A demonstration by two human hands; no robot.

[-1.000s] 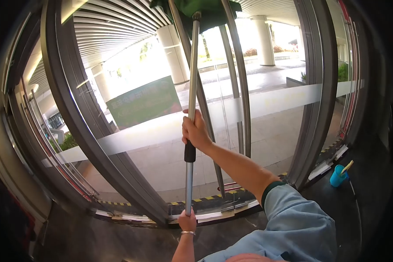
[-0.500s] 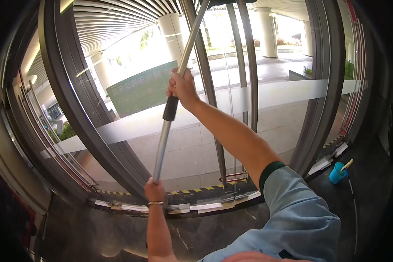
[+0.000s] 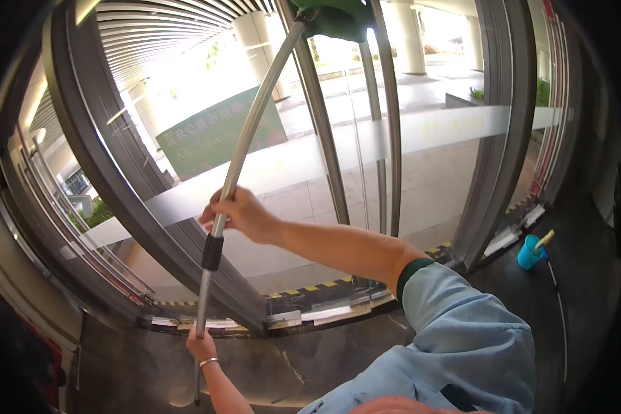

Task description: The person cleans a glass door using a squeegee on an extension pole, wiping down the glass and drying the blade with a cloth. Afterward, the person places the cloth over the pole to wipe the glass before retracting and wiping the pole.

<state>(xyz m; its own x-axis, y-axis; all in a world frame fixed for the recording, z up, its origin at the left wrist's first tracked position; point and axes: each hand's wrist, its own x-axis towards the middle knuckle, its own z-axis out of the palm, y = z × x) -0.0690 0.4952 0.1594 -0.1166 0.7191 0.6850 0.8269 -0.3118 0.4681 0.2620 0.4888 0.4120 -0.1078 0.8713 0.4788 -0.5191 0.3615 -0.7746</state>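
A long metal pole [image 3: 245,141] slants from the lower left up to a green cloth head [image 3: 339,19] at the top, by the glass doors. My right hand [image 3: 243,214] is closed around the pole just above its black collar [image 3: 212,253]. Lower down, my left hand [image 3: 201,345], with a bangle at the wrist, grips the same pole near its bottom end. Behind the cloth head stand the long vertical door handles [image 3: 392,131].
A blue bucket [image 3: 529,253] with a yellowish item in it stands on the dark floor at the right, beside a thin pole [image 3: 563,324]. Dark door frames [image 3: 93,162] rise at both sides. A green sign [image 3: 221,134] shows through the glass.
Both hands have moved left and down with the pole, which leans more. The green cloth head, mostly out of view half a second ago, shows again at the top.
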